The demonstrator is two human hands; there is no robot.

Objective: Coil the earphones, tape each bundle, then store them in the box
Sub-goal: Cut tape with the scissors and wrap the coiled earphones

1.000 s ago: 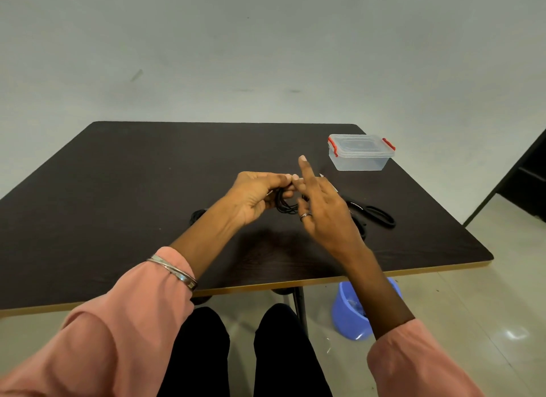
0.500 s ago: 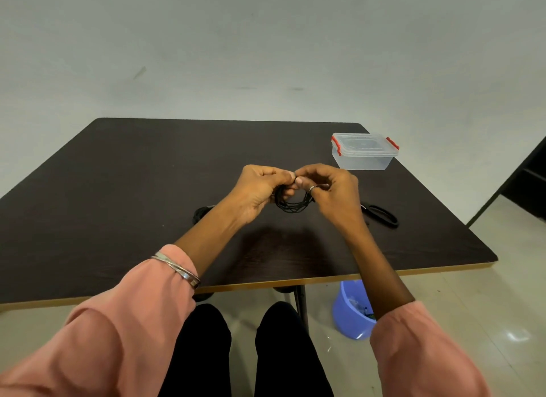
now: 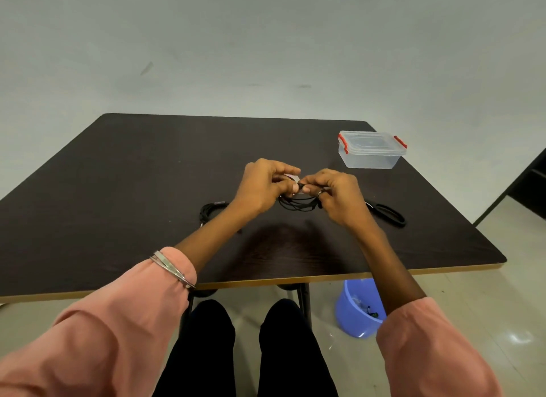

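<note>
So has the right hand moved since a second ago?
Yes. The right hand dropped its raised finger and closed in toward the left hand, now pinching the coiled earphones; the box stays put.

Black earphones (image 3: 298, 204), red-clipped clear box (image 3: 370, 149)

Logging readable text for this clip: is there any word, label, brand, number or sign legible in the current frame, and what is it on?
None can be read.
Plastic box: clear, with red clips; no label or print shows.
Coiled earphones, pinched by the left hand and right hand: no marking shows.
Second earphone coil and scissors on the table: too small to tell.
Blue bucket: no print visible.
</note>
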